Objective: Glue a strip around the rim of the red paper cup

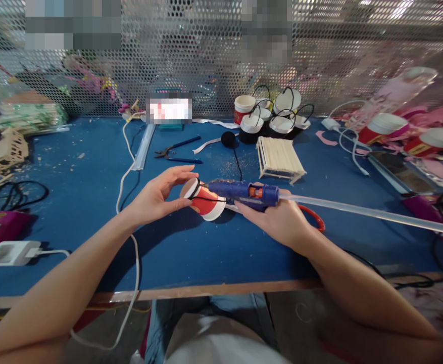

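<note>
Two hands working above counter (92,202): left hand (156,199) cradling paper cup (205,200) in loose fingers; right hand (278,220) gripping glue gun (244,192), nozzle touching cup rim. Gluing step; steady bead needed next.

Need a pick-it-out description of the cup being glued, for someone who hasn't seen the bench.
On the blue table, look at the middle near the front edge. The left hand holds a red paper cup on its side, against the nozzle of the blue glue gun. The other cups stand grouped by the mesh wall.
</note>
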Available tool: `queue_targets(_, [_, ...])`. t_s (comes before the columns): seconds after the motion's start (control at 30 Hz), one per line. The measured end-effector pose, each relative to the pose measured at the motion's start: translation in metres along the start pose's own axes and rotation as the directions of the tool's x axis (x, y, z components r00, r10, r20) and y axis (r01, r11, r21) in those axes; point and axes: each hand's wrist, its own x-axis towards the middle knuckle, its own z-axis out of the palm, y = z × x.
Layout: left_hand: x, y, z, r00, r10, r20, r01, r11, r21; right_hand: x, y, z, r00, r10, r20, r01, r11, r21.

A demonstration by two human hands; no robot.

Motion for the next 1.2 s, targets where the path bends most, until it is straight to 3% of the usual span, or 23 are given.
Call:
queue_targets(0.23, [0.000, 0.000, 0.000, 1.000, 0.009, -0.009, -0.009, 1.000, -0.028, 0.005, 0.000, 0.000, 0.997, 0.056, 0.056, -0.061, 0.994, 0.093])
queue_targets(0.57, [0.000, 0.001, 0.000, 1.000, 0.022, 0.009, -0.022, 1.000, 0.015, 0.000, -0.007, -0.003, 1.000, -0.013, 0.021, 0.012, 0.998, 0.055])
queue_targets(0.83, [0.000, -0.001, 0.001, 1.000, -0.019, -0.009, 0.019, 1.000, 0.016, -0.006, -0.006, 0.002, 0.993, -0.062, 0.100, 0.061, 0.998, 0.019])
queue_targets(0.93, [0.000, -0.001, 0.001, 1.000, -0.017, -0.007, 0.017, 1.000, 0.011, -0.006, -0.005, 0.002, 0.994, -0.068, 0.081, 0.067, 0.998, 0.013])
queue_targets(1.2, [0.000, 0.001, 0.000, 1.000, 0.010, 0.020, -0.010, 1.000, 0.015, 0.004, 0.000, -0.003, 0.996, -0.061, 0.060, 0.055, 0.993, 0.106])
